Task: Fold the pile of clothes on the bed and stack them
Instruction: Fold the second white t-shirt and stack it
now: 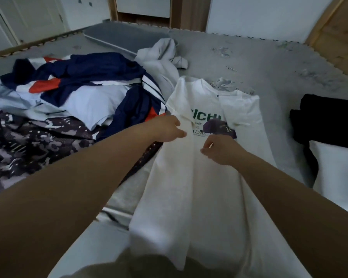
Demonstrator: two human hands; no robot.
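Folding risk noted: white printed cotton T-shirt [199, 177] is pinched mid-body by left hand [167, 128] and right hand [221, 150]; folded flap may slip, skewing crease.

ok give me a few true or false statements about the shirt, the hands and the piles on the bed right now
1. The white t-shirt lies spread on the bed. True.
2. Its print is red. False: the lettering is green, with a purple cap.
3. The left hand holds the folded-in left edge of the shirt. True.
4. The right hand rests on the black clothes. False: it is on the shirt, below the print.
5. The unfolded pile lies right of the shirt. False: it lies left.
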